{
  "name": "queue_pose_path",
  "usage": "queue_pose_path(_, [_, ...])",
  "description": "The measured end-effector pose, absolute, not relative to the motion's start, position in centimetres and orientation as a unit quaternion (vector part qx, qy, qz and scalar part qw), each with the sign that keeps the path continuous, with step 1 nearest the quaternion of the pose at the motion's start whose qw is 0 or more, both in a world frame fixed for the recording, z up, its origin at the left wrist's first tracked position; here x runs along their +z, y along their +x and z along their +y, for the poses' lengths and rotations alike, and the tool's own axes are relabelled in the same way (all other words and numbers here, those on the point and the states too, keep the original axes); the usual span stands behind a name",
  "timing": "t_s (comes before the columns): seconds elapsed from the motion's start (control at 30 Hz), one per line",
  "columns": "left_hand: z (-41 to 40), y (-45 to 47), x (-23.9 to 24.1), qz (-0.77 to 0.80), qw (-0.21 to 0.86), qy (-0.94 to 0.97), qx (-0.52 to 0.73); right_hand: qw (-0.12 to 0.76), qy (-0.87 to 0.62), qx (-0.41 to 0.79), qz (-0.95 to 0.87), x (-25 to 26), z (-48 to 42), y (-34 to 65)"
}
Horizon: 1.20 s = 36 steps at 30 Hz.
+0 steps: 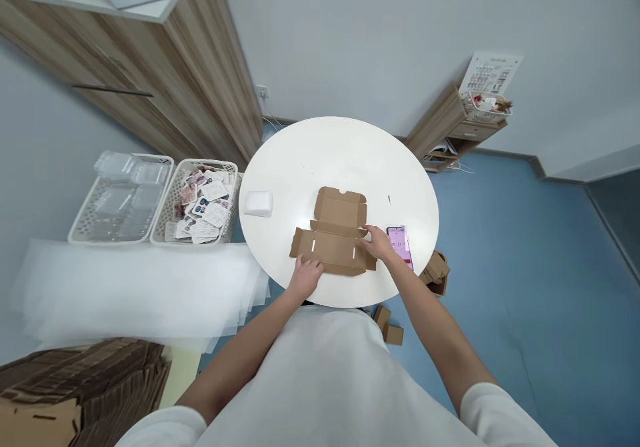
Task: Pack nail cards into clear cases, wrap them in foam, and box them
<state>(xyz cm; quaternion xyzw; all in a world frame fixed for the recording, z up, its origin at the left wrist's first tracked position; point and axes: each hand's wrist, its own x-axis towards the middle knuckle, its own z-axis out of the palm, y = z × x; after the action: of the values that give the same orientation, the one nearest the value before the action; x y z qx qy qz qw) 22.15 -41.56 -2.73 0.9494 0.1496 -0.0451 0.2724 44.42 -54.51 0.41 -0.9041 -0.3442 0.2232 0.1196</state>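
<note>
An unfolded brown cardboard box lies on the round white table, its lid panel standing away from me and its side flaps partly raised. Two narrow white slots show in its base panel. My left hand grips the near left edge of the cardboard, fingers curled at the rim. At the right end, my right hand pinches the fold between lid and base. Just right of that hand lies a phone with a pink screen, showing a timer.
A small white stack sits at the table's left. Beyond it stand a basket of printed cards and a basket of clear plastic boxes. White sheets and stacked flat cardboard are lower left. Folded boxes lie on the floor.
</note>
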Motion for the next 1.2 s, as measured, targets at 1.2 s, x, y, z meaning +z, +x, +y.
queue_pose_path(1.2, [-41.9, 25.2, -2.0, 0.181, 0.134, 0.968, -0.109, 0.215, -0.839, 0.225, -0.446, -3.3, -54.2, 44.7])
